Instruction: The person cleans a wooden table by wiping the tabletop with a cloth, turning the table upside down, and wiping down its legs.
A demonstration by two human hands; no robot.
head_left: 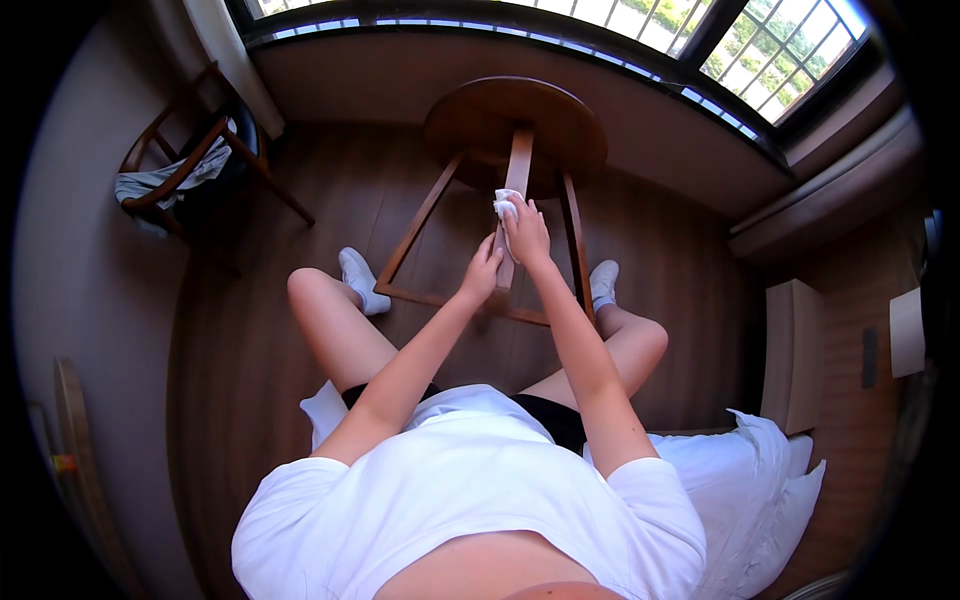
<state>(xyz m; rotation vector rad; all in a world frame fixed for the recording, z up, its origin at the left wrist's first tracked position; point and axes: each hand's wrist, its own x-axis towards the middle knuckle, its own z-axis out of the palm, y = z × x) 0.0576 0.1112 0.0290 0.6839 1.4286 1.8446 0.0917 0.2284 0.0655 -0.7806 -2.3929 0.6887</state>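
The wooden leg [519, 160] of the tipped table [468, 108] runs between the hands; wiping it appears to be the step in hand. The left hand [483, 272] grasps its near part, while the right hand [527, 233], just beyond, holds a white cloth [507, 198] against it. The next stroke likely calls for a steady left hold and cloth pressure along the edges. Slanting side legs [573, 225] bound the hands' sideways room; past them, floor [690, 260] lies open rightward.
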